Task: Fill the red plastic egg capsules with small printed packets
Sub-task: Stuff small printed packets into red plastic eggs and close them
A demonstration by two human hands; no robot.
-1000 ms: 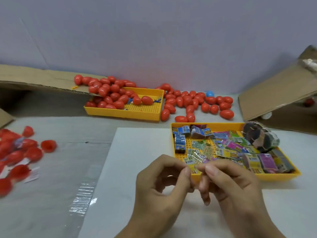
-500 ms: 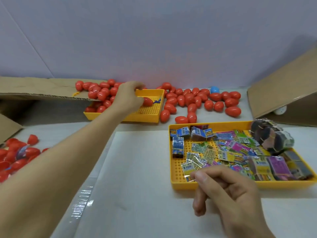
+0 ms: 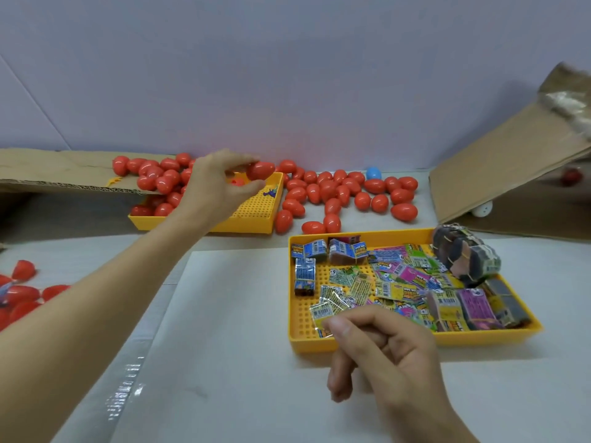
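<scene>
above the far tray (image 3: 256,215), left hand (image 3: 217,187) pinches a red egg (image 3: 260,170).

Plain pale lavender wall (image 3: 287,75) behind; grey-white tabletop (image 3: 224,394) below, cardboard flaps (image 3: 505,167) leaning at right, evenly lit.

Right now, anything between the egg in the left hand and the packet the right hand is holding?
Nothing visible. The left hand holds a red egg above the far yellow tray; the right hand pinches a packet by the near tray. Only bare white sheet lies between.
</scene>
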